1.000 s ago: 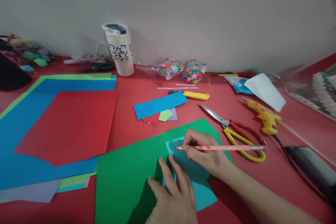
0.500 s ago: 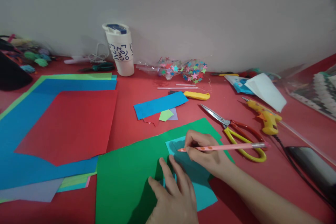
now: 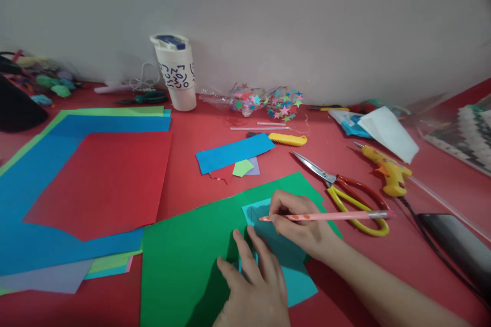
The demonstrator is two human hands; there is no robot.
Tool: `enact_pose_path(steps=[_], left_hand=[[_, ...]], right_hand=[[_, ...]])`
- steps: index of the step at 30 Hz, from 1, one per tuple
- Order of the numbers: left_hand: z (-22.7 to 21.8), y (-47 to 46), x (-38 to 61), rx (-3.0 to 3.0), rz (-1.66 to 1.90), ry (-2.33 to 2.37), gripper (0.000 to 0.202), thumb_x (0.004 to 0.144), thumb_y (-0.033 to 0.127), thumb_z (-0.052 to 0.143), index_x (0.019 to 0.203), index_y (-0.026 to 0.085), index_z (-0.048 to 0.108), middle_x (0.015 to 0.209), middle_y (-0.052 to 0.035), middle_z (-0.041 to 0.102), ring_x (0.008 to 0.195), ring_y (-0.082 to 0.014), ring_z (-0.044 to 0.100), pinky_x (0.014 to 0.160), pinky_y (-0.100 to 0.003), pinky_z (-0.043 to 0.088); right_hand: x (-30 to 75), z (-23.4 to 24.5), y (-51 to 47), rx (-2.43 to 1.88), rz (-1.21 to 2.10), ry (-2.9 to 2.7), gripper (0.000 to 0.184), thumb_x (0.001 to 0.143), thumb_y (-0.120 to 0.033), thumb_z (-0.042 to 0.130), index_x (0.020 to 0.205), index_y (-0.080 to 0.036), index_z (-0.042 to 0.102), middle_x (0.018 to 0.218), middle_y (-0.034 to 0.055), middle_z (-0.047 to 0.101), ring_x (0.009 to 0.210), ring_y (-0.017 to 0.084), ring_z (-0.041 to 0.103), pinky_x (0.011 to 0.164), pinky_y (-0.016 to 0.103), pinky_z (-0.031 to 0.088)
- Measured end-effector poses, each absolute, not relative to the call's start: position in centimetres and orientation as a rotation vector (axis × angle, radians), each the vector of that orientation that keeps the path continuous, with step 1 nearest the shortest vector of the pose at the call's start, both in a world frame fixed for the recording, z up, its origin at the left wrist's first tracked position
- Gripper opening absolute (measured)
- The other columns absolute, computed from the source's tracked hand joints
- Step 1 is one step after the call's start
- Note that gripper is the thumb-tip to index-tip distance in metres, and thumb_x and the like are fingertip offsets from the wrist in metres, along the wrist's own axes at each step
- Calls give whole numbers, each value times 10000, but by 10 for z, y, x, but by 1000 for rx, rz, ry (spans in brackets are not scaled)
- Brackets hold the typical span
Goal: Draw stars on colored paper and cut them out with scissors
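I am resting my left hand (image 3: 257, 286) on one turquoise sheet (image 3: 295, 286), its fingers spread and gripping nothing; my right hand (image 3: 299, 225) is pinching one pink pencil (image 3: 345, 215) in closed fingers, its tip pointing down at the upper part of that sheet; the turquoise sheet is lying over one green sheet (image 3: 184, 260) on the red desk (image 3: 184, 189), and both my hands are hiding parts of it; to the left, one red sheet (image 3: 111, 184) is covering part of a blue sheet (image 3: 38, 245); to the right, one pair of scissors (image 3: 328, 179) is lying open, the pencil crossing its handles in my view; one yellow glue gun (image 3: 391, 173) is lying beyond; ahead, one blue strip (image 3: 236, 154) is overlapping two scraps, one green (image 3: 243, 168) and one purple (image 3: 254, 166), and one yellow cutter (image 3: 287, 139) is lying just beside it; two clear sticks (image 3: 259, 129) are lying behind; farthest, one white tumbler (image 3: 178, 79) is standing lidded, its contents hidden, and clear plastic (image 3: 215, 96) is lying beside many coloured stars (image 3: 284, 111).
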State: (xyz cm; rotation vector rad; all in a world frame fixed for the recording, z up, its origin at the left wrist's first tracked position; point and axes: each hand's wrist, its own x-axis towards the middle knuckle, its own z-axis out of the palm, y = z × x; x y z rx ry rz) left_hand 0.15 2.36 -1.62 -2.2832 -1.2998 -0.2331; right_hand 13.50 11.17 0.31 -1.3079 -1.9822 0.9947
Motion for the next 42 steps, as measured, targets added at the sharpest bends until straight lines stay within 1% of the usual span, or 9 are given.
enact_pose_path(steps=[6,11,19,25,30,36,42], left_hand=[[-16,23,3,-2282,-224,-1328,299,783,205,461,956,199,704,1044,-151,685,902,-397,642,493,-450,550],[-16,22,3,-2292,-205,-1345,285,767,224,504,971,198,703,1045,-158,684,920,-396,637,518,-441,556],[-16,22,3,-2297,-213,-1352,301,769,203,478,971,190,702,1052,-155,683,918,-398,637,515,-453,558],[-16,22,3,-2282,-228,-1339,294,769,208,484,965,201,703,1044,-152,686,905,-397,642,507,-452,553],[-14,21,4,-2301,-208,-1372,294,763,201,496,972,191,701,1054,-159,682,927,-399,634,527,-456,554],[-16,22,3,-2287,-225,-1348,288,761,219,501,965,200,703,1048,-153,686,915,-397,639,509,-444,554],[-18,23,2,-2274,-242,-1313,285,748,211,497,941,195,706,1037,-151,690,891,-396,645,488,-436,547]], right_hand=[[134,6,110,-1310,1028,-2004,144,727,-123,459,612,-204,429,561,-52,457,516,100,405,466,207,300],[132,5,109,-1289,1017,-2026,149,753,-124,471,627,-202,456,588,-46,486,542,103,438,493,208,326],[131,6,110,-1309,1029,-2056,133,805,-173,520,673,-197,521,597,-41,554,552,105,492,501,203,352],[132,4,110,-1314,1014,-2088,108,817,-173,519,718,-194,556,616,-31,588,563,111,521,514,208,369],[131,6,110,-1302,1027,-2085,104,810,-180,508,714,-197,545,612,-30,584,557,114,515,504,209,362],[130,7,109,-1311,973,-2050,131,788,-169,504,662,-202,505,569,-50,513,515,98,450,468,197,317],[131,4,108,-1332,902,-2021,166,783,-148,496,634,-205,452,572,-53,476,514,95,424,473,198,312]])
